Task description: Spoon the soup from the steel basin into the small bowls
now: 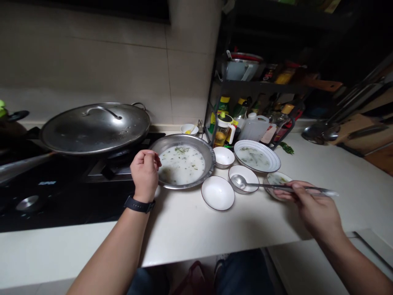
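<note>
My right hand [316, 209] is closed round the handle of a long metal spoon [238, 181]. The spoon's head hangs over a white bowl [250, 191] with a dark rim. My left hand [145, 172] is curled into a fist at the left rim of a wide metal basin [210, 157]; what its fingers hold, if anything, is hidden. White soup with green bits [182, 166] fills much of the basin. Two more white bowls [217, 193] [224, 157] stand between basin and spoon. Partly behind my right hand is a bowl of soup [279, 179].
A patterned dish of soup [258, 155] stands behind the bowls. On the left, a lidded wok [96, 127] sits on the black stove [61, 205]. Bottles and an oil jug [222, 131] crowd the rack. A small dish [189, 129] lies behind the basin.
</note>
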### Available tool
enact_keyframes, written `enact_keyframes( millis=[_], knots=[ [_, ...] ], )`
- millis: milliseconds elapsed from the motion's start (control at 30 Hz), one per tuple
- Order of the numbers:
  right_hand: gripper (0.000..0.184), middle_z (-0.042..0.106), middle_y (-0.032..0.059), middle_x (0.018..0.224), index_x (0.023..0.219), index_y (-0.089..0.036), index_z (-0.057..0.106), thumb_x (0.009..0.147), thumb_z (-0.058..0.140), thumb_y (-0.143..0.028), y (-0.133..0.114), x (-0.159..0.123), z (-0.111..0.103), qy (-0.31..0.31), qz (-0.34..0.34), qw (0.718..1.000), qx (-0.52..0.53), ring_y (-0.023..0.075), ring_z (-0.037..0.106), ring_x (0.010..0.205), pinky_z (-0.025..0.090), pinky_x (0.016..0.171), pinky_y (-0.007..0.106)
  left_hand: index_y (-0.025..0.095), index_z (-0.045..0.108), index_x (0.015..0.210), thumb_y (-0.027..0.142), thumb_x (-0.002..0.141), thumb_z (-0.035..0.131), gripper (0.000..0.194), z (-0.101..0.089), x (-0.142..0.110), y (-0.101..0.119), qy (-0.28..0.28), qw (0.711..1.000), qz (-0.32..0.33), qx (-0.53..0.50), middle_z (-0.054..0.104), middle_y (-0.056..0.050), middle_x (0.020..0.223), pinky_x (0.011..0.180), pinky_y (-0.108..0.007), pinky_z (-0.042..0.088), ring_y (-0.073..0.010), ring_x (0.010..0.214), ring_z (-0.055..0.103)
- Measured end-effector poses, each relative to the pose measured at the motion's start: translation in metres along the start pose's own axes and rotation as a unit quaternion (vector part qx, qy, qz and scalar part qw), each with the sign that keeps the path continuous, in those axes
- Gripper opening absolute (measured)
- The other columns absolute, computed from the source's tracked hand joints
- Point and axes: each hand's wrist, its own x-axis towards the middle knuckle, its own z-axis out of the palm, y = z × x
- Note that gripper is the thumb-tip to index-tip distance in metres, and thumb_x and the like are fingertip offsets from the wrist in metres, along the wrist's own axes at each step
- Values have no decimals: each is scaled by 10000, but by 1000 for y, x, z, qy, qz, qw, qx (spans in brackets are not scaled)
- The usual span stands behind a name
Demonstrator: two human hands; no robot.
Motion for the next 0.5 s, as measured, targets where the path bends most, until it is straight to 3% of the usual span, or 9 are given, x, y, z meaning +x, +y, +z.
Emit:
enact_keyframes(
  millis=[67,233,367,500],
  knots=[
    [291,767,59,669,768,-212,716,758,833,-479,-1,9,-1,24,65,995,74,284,769,576,681,565,396,189,597,725,254,820,602,115,0,0,0,0,1000,2,-3,572,32,579,430,-175,353,-75,457,498],
    [207,725,44,657,683,-189,733,624,897,-300,-25,25,2,84,117,979,147,244,750,526,662,544,274,187,596,728,238,818,598,103,0,0,0,-3,1000,1,-13,574,31,574,430,-170,355,-77,460,495],
    [155,695,56,650,698,-164,714,661,851,-226,-55,31,20,107,112,974,164,220,741,521,654,529,239,185,599,730,229,823,594,103,0,0,0,-2,1000,2,-12,575,29,575,430,-170,353,-78,464,495],
    [115,681,34,679,738,-153,686,736,796,-185,-76,43,57,68,100,975,184,215,751,544,657,521,253,185,597,730,248,832,610,121,0,0,0,-5,1000,-1,-11,576,27,585,436,-173,358,-80,470,498]
  ],
)
